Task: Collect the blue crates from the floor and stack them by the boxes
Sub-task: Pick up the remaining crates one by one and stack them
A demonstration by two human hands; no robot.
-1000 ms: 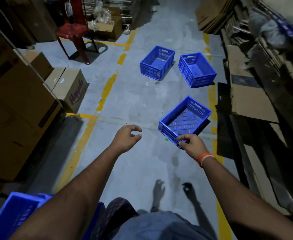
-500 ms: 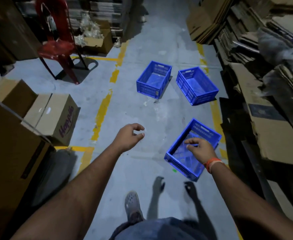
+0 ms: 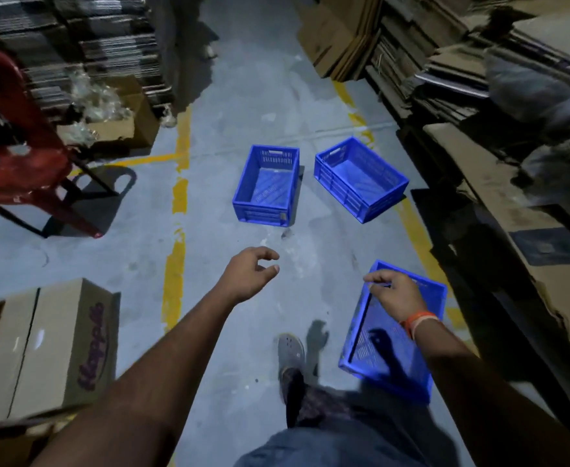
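Your right hand hovers loosely curled over near crate, grip unclear; left hand open, holding nothing.

There are three blue crates on the floor: a left crate, a right crate and a near crate. There are two hands, the left hand and the right hand; the right hand has one orange wristband. One shoe shows below. There is one red chair. One closed box with purple letters stands at the left, and one open box with clear plastic inside stands behind the chair. The flat cardboard sheets along the right wall and at the back are too many to count.
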